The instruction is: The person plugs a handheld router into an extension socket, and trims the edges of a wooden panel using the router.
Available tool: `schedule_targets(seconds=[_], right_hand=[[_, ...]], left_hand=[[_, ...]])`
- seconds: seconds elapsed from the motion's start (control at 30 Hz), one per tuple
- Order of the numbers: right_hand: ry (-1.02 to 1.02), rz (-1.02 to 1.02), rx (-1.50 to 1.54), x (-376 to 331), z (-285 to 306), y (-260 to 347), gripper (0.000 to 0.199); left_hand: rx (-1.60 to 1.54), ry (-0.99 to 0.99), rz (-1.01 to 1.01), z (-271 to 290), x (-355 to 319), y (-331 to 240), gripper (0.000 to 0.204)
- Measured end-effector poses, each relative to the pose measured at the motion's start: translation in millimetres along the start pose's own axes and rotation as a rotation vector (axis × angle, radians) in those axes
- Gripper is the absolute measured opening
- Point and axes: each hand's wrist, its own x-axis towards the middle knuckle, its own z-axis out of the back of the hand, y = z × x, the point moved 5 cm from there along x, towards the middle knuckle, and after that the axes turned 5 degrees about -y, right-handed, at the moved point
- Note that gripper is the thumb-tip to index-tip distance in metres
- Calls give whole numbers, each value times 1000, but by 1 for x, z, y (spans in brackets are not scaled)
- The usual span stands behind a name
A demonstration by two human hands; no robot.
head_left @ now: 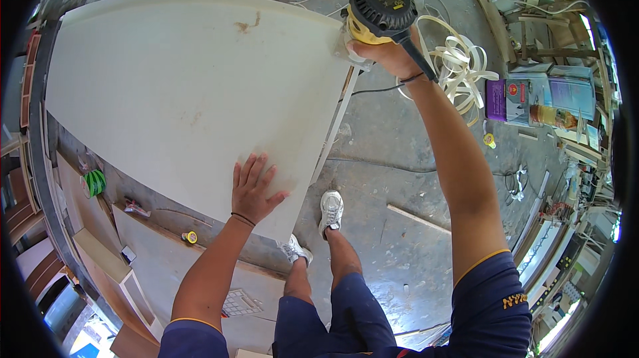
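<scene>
A large off-white panel (180,85) lies flat in front of me, with small brown smudges on its surface. Flat on its near right part rests my left hand (254,190), fingers spread, holding nothing. My right hand (393,57) is wrapped round the yellow lower body of a trim router (381,8) with a black top. The router stands upright at the panel's far right corner, its clear base against the edge; the bit is hidden. From the router's black cord sleeve, a cable runs down near my right wrist.
A tangle of pale edge-banding strip (459,68) lies on the concrete floor right of the router. Beyond it are a purple box (507,99) and a yellow tape measure (489,140). A black cable (386,163) crosses the floor. Green tape (94,183) sits at left.
</scene>
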Motion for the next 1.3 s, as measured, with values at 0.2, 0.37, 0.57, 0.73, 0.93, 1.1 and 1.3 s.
schedule_targets(seconds=[0.2, 0.37, 0.57, 0.73, 0.93, 1.1, 1.3], right_hand=[[7, 3, -14, 13, 4, -4, 50], [-22, -16, 51, 18, 3, -7, 49], [0, -41, 47, 45, 19, -54, 40], [-26, -111, 96, 40, 37, -71, 49], [-96, -152, 71, 10, 78, -71, 44], [-76, -220, 157, -38, 79, -63, 45], [-12, 115, -260, -75, 53, -17, 65]], left_hand=[[-11, 24, -6, -3, -1, 0, 59], [10, 19, -14, 0, -3, 4, 59], [-7, 21, -22, -6, -2, -1, 59], [-8, 29, -31, -6, -5, 3, 60], [18, 16, -37, -4, -1, 2, 58], [24, 21, -32, -5, -4, 3, 60], [30, 25, -30, -3, -4, 3, 60]])
